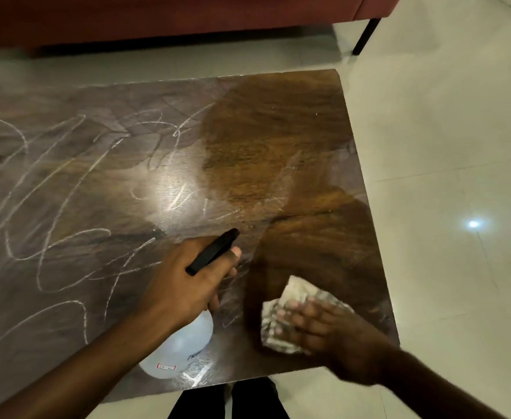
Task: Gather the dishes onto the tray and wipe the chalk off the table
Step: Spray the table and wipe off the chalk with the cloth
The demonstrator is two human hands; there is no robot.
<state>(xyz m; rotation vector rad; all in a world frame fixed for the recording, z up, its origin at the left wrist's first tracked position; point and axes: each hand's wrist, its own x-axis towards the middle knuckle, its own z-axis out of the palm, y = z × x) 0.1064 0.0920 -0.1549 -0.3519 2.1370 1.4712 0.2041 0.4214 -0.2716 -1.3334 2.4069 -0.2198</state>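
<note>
I grip the spray bottle [178, 349] in my left hand [184, 282] to wet the chalk [51, 225] at frame left — my right hand [314, 323] presses the cloth [293, 293] flat, fingers straight, on the counter [263, 140] at lower right.

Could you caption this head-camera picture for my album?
Left hand holds a spray bottle while right hand presses a cloth on the chalk-scribbled table.

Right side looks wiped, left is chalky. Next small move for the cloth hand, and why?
Probably slide the cloth leftward under the right hand, into the chalk marks beside the spray bottle. The right part of the table looks dark and wiped; chalk covers the middle and left. The left hand grips the bottle, nozzle toward that boundary, so that strip seems next.
</note>
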